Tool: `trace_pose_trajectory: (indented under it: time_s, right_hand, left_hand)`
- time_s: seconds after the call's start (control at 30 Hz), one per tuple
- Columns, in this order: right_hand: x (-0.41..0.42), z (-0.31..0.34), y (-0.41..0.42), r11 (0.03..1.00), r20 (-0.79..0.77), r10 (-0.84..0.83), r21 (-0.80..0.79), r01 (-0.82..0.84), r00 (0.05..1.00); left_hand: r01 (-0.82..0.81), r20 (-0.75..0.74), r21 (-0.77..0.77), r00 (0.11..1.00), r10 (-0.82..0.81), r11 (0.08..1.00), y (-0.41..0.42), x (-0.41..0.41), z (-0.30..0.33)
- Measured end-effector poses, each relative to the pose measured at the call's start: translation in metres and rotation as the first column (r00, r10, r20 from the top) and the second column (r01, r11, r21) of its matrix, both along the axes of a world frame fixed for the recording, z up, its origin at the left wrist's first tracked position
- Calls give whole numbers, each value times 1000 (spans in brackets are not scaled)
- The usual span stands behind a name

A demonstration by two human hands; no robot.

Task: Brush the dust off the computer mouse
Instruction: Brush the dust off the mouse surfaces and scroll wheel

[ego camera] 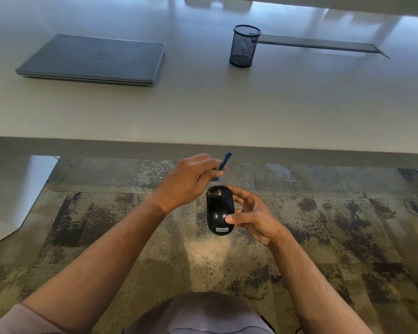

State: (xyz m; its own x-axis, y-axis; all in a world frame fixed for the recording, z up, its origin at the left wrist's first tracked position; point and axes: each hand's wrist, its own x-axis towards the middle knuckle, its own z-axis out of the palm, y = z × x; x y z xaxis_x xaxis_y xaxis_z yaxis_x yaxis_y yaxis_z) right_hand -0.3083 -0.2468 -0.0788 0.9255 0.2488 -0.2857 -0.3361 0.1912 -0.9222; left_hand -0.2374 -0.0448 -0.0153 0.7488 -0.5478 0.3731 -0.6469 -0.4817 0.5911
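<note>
Mouse point(219, 209): black, dusty at front, gripped by right hand point(251, 216), below tabletop point(203, 104) edge. Brush point(223, 165): blue, pinched in left hand point(191, 179), just above mouse.

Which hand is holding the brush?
The left hand grips the blue brush; the right hand holds the black mouse instead.

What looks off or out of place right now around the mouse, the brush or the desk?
Only the dust: a grey speckled patch sits on the front left of the black mouse, beside the scroll wheel. The right hand holds the mouse off the desk; the left hand grips the blue brush above it. Nothing looks spilled or damaged.
</note>
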Motion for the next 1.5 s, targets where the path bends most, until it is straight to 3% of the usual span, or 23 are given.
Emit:
trace_pose_trajectory:
  time_s: [0.13, 0.37, 0.6, 1.0, 1.27, 1.5]
  right_hand:
    - [1, 3, 1, 1000, 1, 8, 9, -8, 1000]
    - [-1, 2, 1, 1000, 13, 12, 3, -12, 1000]
    - [2, 3, 4, 1000, 8, 20, 24, -20, 1000]
    - [1, 2, 5, 1000, 0, 19, 22, -19, 1000]
    - [2, 1, 6, 1000, -2, 7, 22, -7, 1000]
    - [0, -1, 6, 1000, 3, 6, 22, -6, 1000]
  left_hand:
    - [64, -7, 27, 998, -63, 998, -6, -9, 0]
    - [24, -45, 61, 999, -21, 998, 5, -1, -6]
    - [12, -2, -24, 1000, -12, 1000, 1, -7, 4]
    - [11, -40, 18, 999, -10, 1000, 6, -2, -2]
    - [25, -20, -73, 999, -26, 997, 0, -9, 6]
    - [18, -44, -12, 999, -18, 1000, 9, -7, -6]
